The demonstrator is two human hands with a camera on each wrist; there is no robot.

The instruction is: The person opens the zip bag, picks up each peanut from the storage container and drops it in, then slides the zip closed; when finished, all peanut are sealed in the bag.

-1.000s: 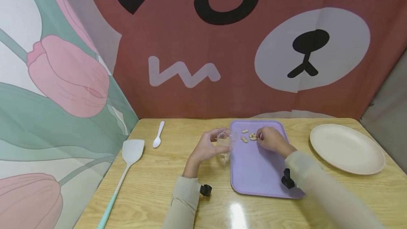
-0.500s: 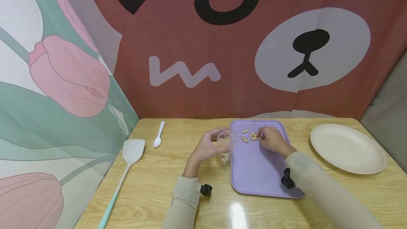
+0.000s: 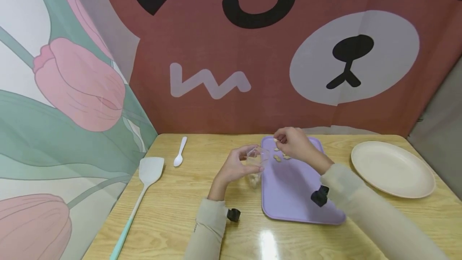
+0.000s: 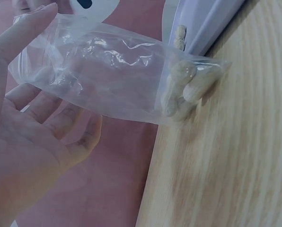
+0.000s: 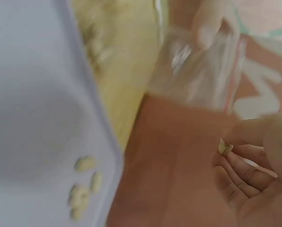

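Observation:
With thumb and fingers spread around its mouth, my left hand (image 3: 232, 167) holds a clear plastic zip bag (image 4: 108, 61) beside the tray. Several peanuts (image 4: 181, 90) sit in the bottom of the bag, close over the wooden table. My right hand (image 3: 294, 143) is raised above the far part of the purple tray (image 3: 296, 196). Between its thumb and index finger it pinches a peanut (image 5: 224, 147), mostly covered by the fingertips. Several more peanuts (image 3: 277, 158) lie on the tray under this hand, partly hidden by it in the head view.
A large cream plate (image 3: 393, 169) stands on the table at the right. Over on the left lie a small white spoon (image 3: 179, 155) and a long spatula (image 3: 149, 171) with a mint handle. A patterned cloth (image 3: 202, 111) hangs behind the table's far edge.
My right hand has lifted off the group of peanuts and moved up and left toward the bag, a peanut now between its fingertips. The left hand and bag have stayed in place.

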